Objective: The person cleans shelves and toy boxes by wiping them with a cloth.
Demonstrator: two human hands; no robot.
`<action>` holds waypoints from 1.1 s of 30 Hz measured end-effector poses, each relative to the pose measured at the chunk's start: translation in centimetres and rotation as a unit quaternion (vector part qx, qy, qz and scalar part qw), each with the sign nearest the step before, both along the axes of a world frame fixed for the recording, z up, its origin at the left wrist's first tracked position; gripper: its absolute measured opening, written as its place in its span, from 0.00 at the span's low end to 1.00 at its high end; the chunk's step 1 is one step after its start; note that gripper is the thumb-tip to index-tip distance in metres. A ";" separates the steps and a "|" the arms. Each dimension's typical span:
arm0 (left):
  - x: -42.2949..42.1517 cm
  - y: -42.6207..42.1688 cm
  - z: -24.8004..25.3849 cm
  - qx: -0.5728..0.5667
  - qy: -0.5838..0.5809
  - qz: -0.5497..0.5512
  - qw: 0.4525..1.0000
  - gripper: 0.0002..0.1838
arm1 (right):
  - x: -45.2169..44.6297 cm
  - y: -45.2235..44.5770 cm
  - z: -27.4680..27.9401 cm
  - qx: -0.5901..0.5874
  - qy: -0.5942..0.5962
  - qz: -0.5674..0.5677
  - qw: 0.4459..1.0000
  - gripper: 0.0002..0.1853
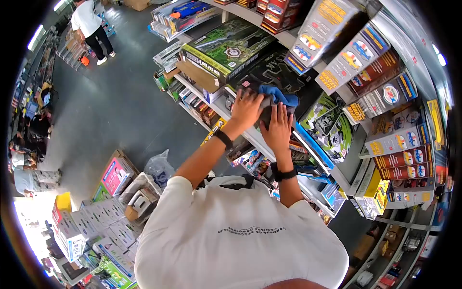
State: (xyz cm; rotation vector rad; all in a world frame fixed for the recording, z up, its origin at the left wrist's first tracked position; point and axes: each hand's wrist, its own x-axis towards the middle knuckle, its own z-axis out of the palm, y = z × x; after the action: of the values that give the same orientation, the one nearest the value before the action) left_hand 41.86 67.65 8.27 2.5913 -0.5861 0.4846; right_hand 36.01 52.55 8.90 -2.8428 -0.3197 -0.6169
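A bunched cloth (279,95), dark grey with a blue part, lies on a dark flat box (269,67) on the shelf in front of me. My left hand (247,111) grips the grey part of the cloth, its fingers bent over it. Just to the right, my right hand (277,129) rests on the cloth's near edge with its fingers stretched out flat. Part of the cloth is hidden under both hands. A green game-style box (231,45) stands beyond the left hand. To the right of the hands is a green and white patterned box (329,126).
Red and grey toy boxes (353,58) fill the shelves at right, some jutting out. Stacked white cartons (103,221) and a pink box (118,176) stand on the floor at lower left. Another person (89,24) stands in the aisle at upper left.
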 end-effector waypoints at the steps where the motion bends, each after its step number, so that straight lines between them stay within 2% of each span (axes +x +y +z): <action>1: 0.8 1.0 0.0 0.017 -0.017 0.029 0.999 0.22 | 1.3 0.5 -0.1 -0.005 0.023 0.001 1.000 0.39; 7: 3.2 6.4 -1.5 -0.004 -0.054 0.113 0.992 0.23 | 10.3 5.3 -1.4 0.024 0.054 0.033 0.998 0.40; 9: 4.2 8.5 -1.8 -0.034 0.012 0.072 0.997 0.20 | 11.8 7.3 -0.9 0.024 0.074 0.056 0.995 0.40; 10: 5.0 9.5 -1.5 -0.058 0.092 0.042 0.993 0.17 | 12.1 8.2 -0.6 0.023 0.086 0.037 0.995 0.40; 11: 5.1 10.0 -1.5 -0.063 0.093 0.041 0.993 0.17 | 12.0 8.7 -0.3 0.018 0.087 0.035 0.995 0.40; 13: 5.5 10.3 -1.4 -0.095 0.132 0.016 0.987 0.18 | 12.0 8.9 0.0 0.003 0.096 0.012 0.995 0.39; 14: 5.3 10.3 -1.4 -0.098 0.106 0.010 0.989 0.21 | 11.5 8.6 -0.2 0.021 0.058 0.025 0.998 0.38; 17: 2.8 8.9 -0.7 -0.151 0.067 0.016 0.986 0.22 | 8.5 7.3 -0.2 0.061 0.047 -0.010 0.997 0.38; 18: 1.9 8.5 -1.1 -0.184 0.093 -0.009 0.978 0.23 | 7.0 7.1 0.2 0.053 0.022 -0.030 0.998 0.35; 21: -0.7 6.5 -2.3 -0.163 0.203 -0.082 0.962 0.28 | 3.6 4.5 -0.5 0.025 -0.012 -0.077 0.997 0.30; 23: -0.7 5.9 -3.6 -0.184 0.275 -0.158 0.930 0.31 | 2.5 3.2 -0.9 0.023 -0.030 -0.069 0.997 0.27; 24: -0.9 6.1 -2.9 -0.225 0.265 -0.155 0.925 0.31 | 2.5 3.1 -0.7 0.027 -0.039 -0.060 0.997 0.26; 27: 0.3 8.1 -0.9 -0.207 0.278 -0.144 0.927 0.31 | 3.3 3.5 -0.3 0.054 -0.024 -0.076 0.995 0.24; 28: 0.9 9.1 0.2 -0.218 0.203 -0.150 0.943 0.31 | 3.9 3.8 -0.3 0.063 -0.025 -0.076 0.995 0.24; 29: 1.4 10.3 1.3 -0.237 0.218 -0.142 0.936 0.26 | 4.7 4.1 -0.4 0.062 -0.017 -0.074 0.995 0.24; 31: 2.8 12.1 3.6 -0.253 0.098 -0.127 0.954 0.21 | 6.6 5.7 -0.2 0.076 -0.011 -0.071 0.994 0.24; 32: 3.5 12.9 4.5 -0.270 0.111 -0.128 0.948 0.13 | 7.7 6.5 -0.1 0.107 0.003 -0.045 0.993 0.24; 33: 4.3 13.4 5.1 -0.259 0.114 -0.129 0.950 0.13 | 8.8 7.3 0.0 0.135 0.019 -0.020 0.990 0.24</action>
State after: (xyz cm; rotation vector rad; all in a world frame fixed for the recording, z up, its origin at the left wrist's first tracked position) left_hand 46.17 81.10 13.38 2.0002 -0.6103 0.2077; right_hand 44.81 59.84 8.92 -2.6025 -0.1597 -0.5667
